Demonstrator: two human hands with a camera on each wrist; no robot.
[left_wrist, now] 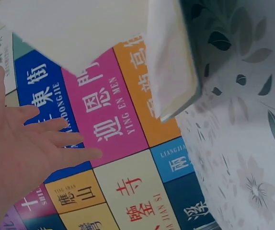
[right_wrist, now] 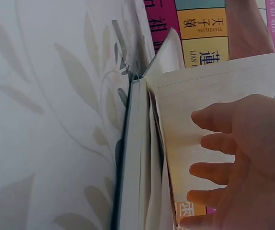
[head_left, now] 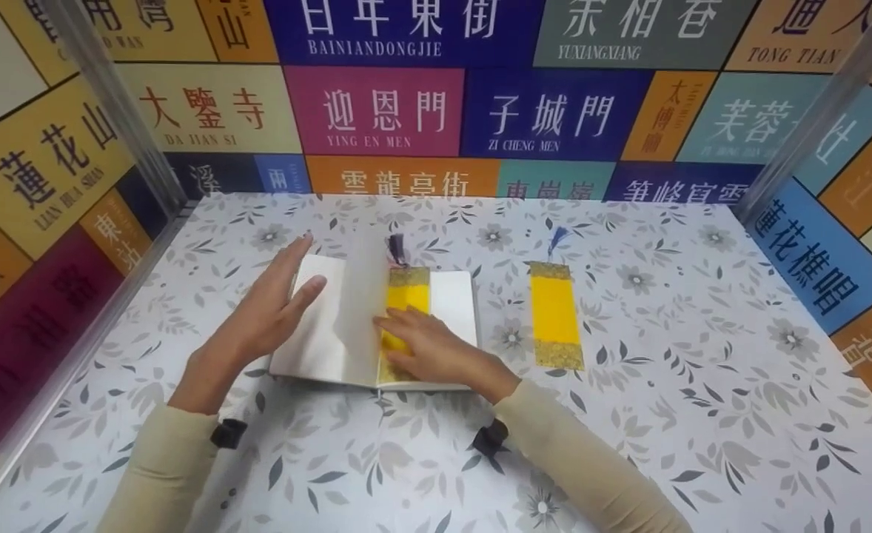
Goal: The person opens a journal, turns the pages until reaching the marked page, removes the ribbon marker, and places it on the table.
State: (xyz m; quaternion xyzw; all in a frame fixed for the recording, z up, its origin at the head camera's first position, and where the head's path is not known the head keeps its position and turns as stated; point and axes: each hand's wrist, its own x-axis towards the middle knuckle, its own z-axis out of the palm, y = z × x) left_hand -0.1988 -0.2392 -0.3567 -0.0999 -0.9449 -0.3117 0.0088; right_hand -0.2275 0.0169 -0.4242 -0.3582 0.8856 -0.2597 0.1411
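Note:
An open notebook [head_left: 454,300] lies on the table, with one white page [head_left: 360,303] raised near its middle. On the right-hand side of the notebook rests a yellow bookmark [head_left: 409,280] with glittery gold ends and a dark tassel [head_left: 397,248]. My right hand [head_left: 440,349] lies over this bookmark, fingers spread and reaching to the raised page. Above the left-hand page is my left hand [head_left: 262,314], fingers straight and thumb apart, holding nothing. In the left wrist view that hand [left_wrist: 37,148] appears away from the paper. Ruled lines show on a page [right_wrist: 185,110] in the right wrist view.
A second yellow bookmark [head_left: 554,311] with a blue tassel [head_left: 557,238] lies on the table right of the notebook. A white cloth [head_left: 673,414] with grey leaves covers the table. Colourful panels with Chinese lettering [head_left: 384,111] stand behind and at both sides.

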